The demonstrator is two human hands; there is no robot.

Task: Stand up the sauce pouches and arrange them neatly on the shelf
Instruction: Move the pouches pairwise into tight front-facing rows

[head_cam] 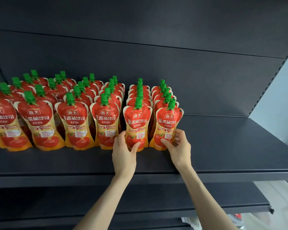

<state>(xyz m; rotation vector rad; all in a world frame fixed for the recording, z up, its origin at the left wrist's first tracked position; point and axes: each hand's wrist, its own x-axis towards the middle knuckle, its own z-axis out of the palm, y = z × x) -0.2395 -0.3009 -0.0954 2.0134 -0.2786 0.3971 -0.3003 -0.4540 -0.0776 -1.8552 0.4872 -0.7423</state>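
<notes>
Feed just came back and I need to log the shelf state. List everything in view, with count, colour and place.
sauce pouches: six files across, about five deep, total unsure; red and yellow with green caps; standing on the shelf's left and middle
fifth file's front pouch: one, red and yellow, front row
rightmost file's front pouch: one, red and yellow, front row
shelf: one, dark grey, under the pouches
back panel: one, dark grey, behind the pouches
lower shelf: one, dark grey, below
wall: one, pale, far right
left grip: one bare hand, holds the fifth file's front pouch low down
right grip: one bare hand, holds the rightmost file's front pouch low down
</notes>
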